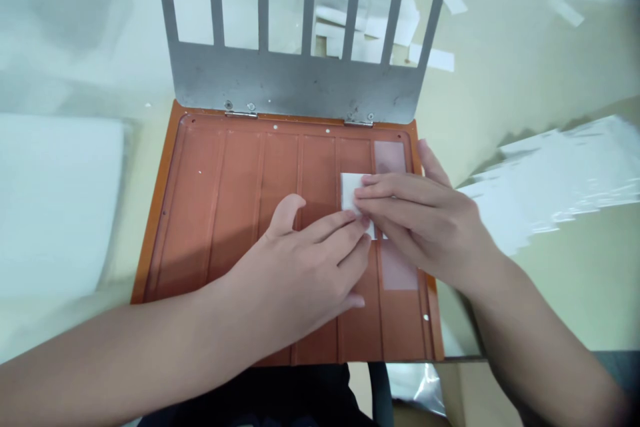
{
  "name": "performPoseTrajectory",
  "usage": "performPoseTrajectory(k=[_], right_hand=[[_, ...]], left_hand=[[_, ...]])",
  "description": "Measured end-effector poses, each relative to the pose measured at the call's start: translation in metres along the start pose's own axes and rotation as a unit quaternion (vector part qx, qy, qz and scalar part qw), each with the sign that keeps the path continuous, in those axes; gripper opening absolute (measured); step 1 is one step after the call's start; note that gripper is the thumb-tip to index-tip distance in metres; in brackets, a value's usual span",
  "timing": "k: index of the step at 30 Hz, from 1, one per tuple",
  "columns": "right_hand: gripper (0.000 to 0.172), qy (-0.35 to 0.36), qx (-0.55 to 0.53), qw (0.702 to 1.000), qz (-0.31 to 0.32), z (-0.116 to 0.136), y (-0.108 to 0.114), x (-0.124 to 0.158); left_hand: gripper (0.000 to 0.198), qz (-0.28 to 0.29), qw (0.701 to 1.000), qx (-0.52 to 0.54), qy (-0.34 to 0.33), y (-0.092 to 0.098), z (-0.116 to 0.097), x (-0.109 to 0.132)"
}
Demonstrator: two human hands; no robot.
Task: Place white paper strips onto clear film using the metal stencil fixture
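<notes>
A small white rectangular piece of paper or film (350, 190) lies on the right part of a rust-orange ribbed tray (235, 200). My right hand (420, 220) lies across it, with the fingers on top and the thumb spread toward the tray's far side. My left hand (300, 267) rests flat on the tray, its fingertips at the piece's lower edge. Part of the piece is hidden under both hands. Two translucent pinkish rectangles (390, 157) sit on the tray's right channel, one above the hands and one (399, 267) below them.
A steel frame with slots (295, 80) is hinged to the tray's far edge, with loose white strips (385, 20) behind it. A stack of white sheets (550, 180) lies to the right, a white pad (55, 207) to the left. A plastic bag (417, 387) shows below.
</notes>
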State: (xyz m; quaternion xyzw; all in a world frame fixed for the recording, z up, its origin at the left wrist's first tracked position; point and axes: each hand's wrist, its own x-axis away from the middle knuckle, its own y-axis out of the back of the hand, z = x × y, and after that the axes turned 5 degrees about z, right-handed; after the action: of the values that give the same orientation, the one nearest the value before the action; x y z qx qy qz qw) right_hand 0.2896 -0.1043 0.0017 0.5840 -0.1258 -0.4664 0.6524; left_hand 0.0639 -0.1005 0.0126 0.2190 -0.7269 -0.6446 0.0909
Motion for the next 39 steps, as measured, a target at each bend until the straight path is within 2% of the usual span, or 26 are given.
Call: performPoseTrajectory(k=[19, 30, 35, 39], right_hand=[[0.032, -0.045, -0.021, 0.999, 0.021, 0.0025, 0.0006, 0.0014], [0.029, -0.032, -0.017, 0.998, 0.044, 0.0046, 0.0042, 0.0009], [0.03, -0.016, -0.032, 0.998, 0.059, 0.0027, 0.0081, 0.0018], [0.034, -0.04, 0.0, 0.998, 0.039, 0.0003, 0.0057, 0.0007]], left_hand=[[0.043, 0.017, 0.999, -0.051, -0.007, 0.0004, -0.003, 0.0021], [0.049, 0.044, 0.998, -0.055, 0.0, 0.0065, -0.002, -0.0002], [0.047, 0.035, 0.998, -0.043, 0.008, 0.0064, -0.0016, 0.0007], [0.045, 0.03, 0.999, -0.042, 0.004, 0.0067, -0.0002, 0.0001]])
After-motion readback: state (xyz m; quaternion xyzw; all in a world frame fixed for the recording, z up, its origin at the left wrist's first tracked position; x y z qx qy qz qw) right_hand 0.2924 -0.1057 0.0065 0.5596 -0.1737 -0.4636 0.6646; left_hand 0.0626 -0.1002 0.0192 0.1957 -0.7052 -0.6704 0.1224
